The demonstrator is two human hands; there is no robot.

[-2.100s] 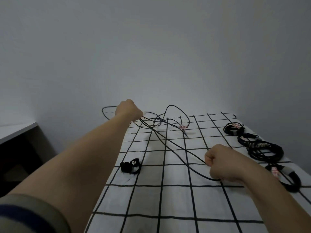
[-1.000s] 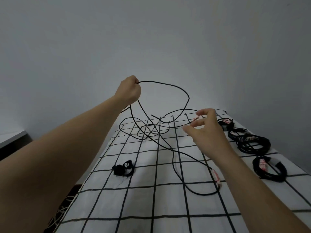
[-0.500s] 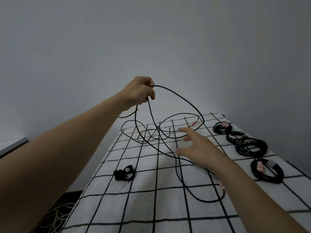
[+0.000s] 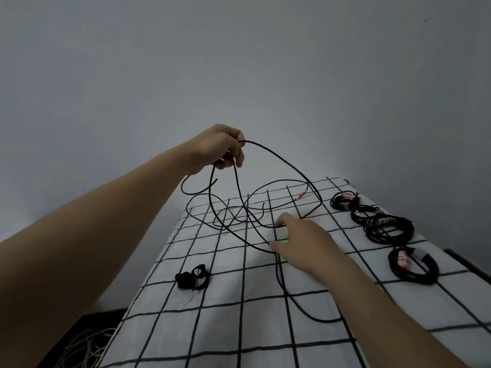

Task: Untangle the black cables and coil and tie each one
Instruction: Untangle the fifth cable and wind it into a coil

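Near the front of the table [image 4: 265, 328], a slack run of loose cable [image 4: 297, 305] curves across the checked cloth and passes under my right forearm. Along the right edge lie four finished coils [image 4: 413, 265], each bundled; a small black coil [image 4: 192, 278] sits near the left edge. I judge the task well advanced, with the loose cable left to free, coil and tie.

At mid-table my right hand [image 4: 303, 240] rests low, fingers spread, thumb and forefinger apart on either side of two strands; I cannot tell whether they pinch yet. Beyond it the tangle [image 4: 239, 216] crosses itself towards the far edge. Above the tangle my left hand [image 4: 218, 148] is raised, fingers closed on the cable, from which loops hang down to the cloth.
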